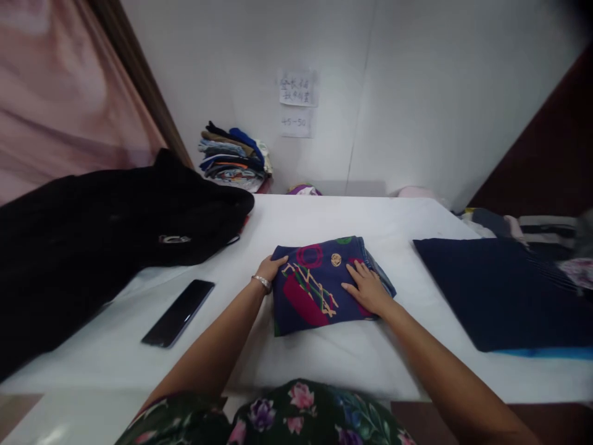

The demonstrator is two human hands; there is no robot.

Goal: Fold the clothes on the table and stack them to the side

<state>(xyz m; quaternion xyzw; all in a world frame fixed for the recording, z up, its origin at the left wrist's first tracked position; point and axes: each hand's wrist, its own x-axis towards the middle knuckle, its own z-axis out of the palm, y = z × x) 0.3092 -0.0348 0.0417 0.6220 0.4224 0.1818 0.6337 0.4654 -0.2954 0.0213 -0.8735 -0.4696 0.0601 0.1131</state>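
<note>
Folded cloth (303, 290): centre of the frame, roughly four-sided, on the white table (340, 364). Navy face, soft drape, printed with magenta, green and tan shapes; blue layers edge out at its right side. Left hand (272, 268): at the cloth's left edge, thumb side uppermost; whether it pinches cannot be told. Bracelet (263, 283) at the wrist, metallic-looking, banded. Right hand (367, 288): laid over the right part, fingers extended and slightly spread. Phone (179, 312): glossy slab, lower left. Black garment (115, 216): matte, loosely spread, left. Stack (234, 157): uneven folded textiles, upper left of centre.
</note>
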